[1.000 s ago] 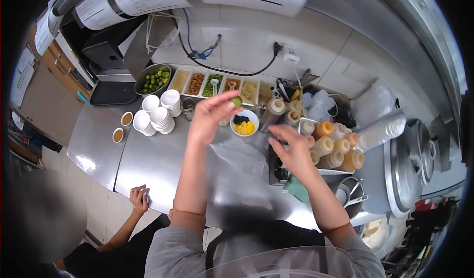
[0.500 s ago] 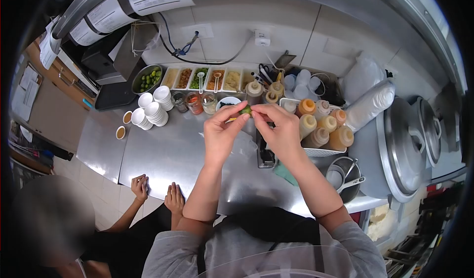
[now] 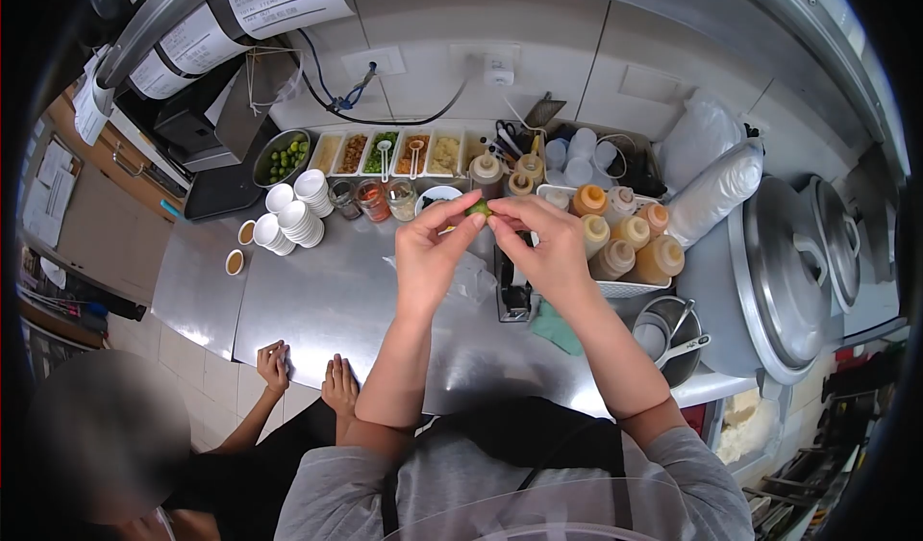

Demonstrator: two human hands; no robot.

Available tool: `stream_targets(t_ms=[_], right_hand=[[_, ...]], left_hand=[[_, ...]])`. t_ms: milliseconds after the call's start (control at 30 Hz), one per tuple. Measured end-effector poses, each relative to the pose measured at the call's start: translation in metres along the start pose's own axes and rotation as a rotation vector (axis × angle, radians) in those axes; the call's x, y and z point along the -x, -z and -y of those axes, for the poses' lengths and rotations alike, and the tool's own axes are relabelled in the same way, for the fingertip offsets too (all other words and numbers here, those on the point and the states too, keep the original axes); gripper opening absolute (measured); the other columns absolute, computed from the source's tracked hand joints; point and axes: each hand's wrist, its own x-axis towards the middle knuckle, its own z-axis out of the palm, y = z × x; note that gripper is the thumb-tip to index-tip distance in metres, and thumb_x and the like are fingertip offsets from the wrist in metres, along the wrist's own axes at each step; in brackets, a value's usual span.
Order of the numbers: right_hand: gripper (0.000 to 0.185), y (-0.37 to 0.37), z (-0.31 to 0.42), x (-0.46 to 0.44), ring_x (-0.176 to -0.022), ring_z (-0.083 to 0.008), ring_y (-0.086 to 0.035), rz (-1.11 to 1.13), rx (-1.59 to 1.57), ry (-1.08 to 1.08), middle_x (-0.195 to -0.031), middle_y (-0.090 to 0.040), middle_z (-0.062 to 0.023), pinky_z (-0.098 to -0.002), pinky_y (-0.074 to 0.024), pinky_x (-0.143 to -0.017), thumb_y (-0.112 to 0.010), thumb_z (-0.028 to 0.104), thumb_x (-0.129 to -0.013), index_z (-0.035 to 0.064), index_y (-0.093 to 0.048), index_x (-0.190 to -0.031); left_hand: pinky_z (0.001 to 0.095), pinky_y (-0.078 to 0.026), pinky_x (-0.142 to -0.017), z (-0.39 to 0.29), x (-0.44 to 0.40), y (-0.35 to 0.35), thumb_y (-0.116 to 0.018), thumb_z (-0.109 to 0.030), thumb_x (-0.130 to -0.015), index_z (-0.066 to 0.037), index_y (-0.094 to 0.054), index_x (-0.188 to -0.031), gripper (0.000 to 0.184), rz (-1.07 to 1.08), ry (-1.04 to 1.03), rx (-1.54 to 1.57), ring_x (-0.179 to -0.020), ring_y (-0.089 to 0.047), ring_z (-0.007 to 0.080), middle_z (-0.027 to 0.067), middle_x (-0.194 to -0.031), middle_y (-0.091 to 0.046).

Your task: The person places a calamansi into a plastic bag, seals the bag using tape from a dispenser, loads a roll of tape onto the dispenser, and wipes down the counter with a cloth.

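Observation:
Between my two hands, a small green citrus fruit (image 3: 479, 210) is pinched at the fingertips. My left hand (image 3: 430, 245) holds its left side with thumb and fingers. From the right, the thumb and fingers of my right hand (image 3: 543, 243) grip the same fruit. Just behind the fingers stands a white bowl (image 3: 439, 194) with dark and yellow food in it, mostly covered by my hands. Crumpled clear plastic (image 3: 468, 279) lies on the steel counter (image 3: 336, 301) below my hands.
Stacked white cups (image 3: 302, 222), glass jars (image 3: 373, 199) and topping trays (image 3: 383, 152) line the back left, beside a bowl of green fruits (image 3: 286, 159). Squeeze bottles (image 3: 630, 233) and large lidded pots (image 3: 784, 272) stand right. A co-worker's hands (image 3: 338, 383) rest at the front edge.
One second ago my left hand held the fruit alone and my right hand was apart from it. My hands came together on the fruit. The view has shifted. The co-worker's second hand has come onto the counter.

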Motion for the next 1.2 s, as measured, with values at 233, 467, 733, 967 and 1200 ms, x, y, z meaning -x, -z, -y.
stream_targets(t_ms=[233, 467, 733, 967, 1200], right_hand=[[0.011, -0.001, -0.008, 0.003, -0.065, -0.0182, -0.062, -0.01, -0.051, -0.157, -0.078, -0.062, -0.0106, -0.0263, -0.0485, -0.058, -0.06, 0.003, -0.074, -0.0008, -0.061, -0.085], [0.007, 0.005, -0.011, 0.008, -0.072, -0.0068, -0.056, 0.044, -0.306, -0.422, -0.079, -0.059, -0.0026, -0.0191, -0.0455, -0.066, -0.056, 0.003, -0.081, -0.002, -0.058, -0.086], [0.007, 0.008, -0.015, 0.015, -0.077, -0.0069, -0.053, 0.008, -0.332, -0.451, -0.087, -0.058, -0.0029, -0.0202, -0.0441, -0.07, -0.054, 0.003, -0.083, -0.0017, -0.056, -0.088], [0.013, 0.01, -0.016, 0.02, -0.081, -0.0095, -0.055, -0.021, -0.442, -0.47, -0.092, -0.059, -0.0061, -0.0229, -0.0443, -0.073, -0.055, 0.0, -0.077, -0.0024, -0.057, -0.089], [0.012, 0.031, -0.008, 0.039, -0.078, -0.0089, -0.054, 0.072, -0.31, -0.406, -0.09, -0.057, -0.0044, -0.0227, -0.0445, -0.071, -0.054, 0.001, -0.078, -0.0019, -0.057, -0.09]], left_hand=[[0.0201, -0.045, -0.069, 0.001, -0.003, 0.003, -0.062, 0.0, -0.076, 0.0, -0.06, -0.102, 0.027, 0.059, 0.063, 0.087, -0.077, -0.056, 0.0083, 0.0062, -0.088, -0.061], [0.0274, -0.05, -0.075, 0.001, -0.008, 0.006, -0.061, -0.002, -0.077, 0.002, -0.058, -0.104, 0.027, 0.161, 0.196, 0.269, -0.083, -0.059, 0.0148, 0.0103, -0.091, -0.062], [0.0275, -0.049, -0.077, 0.014, -0.009, 0.001, -0.061, 0.0, -0.076, 0.001, -0.059, -0.101, 0.026, 0.199, 0.199, 0.341, -0.083, -0.059, 0.0146, 0.0098, -0.091, -0.062], [0.0234, -0.047, -0.077, 0.018, -0.001, -0.015, -0.059, 0.006, -0.074, 0.001, -0.059, -0.102, 0.029, 0.138, -0.138, 0.059, -0.089, -0.056, 0.0128, 0.0084, -0.099, -0.058], [0.0235, -0.047, -0.08, 0.027, -0.008, -0.01, -0.057, 0.006, -0.076, 0.001, -0.058, -0.102, 0.027, 0.093, -0.164, 0.024, -0.092, -0.055, 0.0144, 0.0096, -0.1, -0.057]])
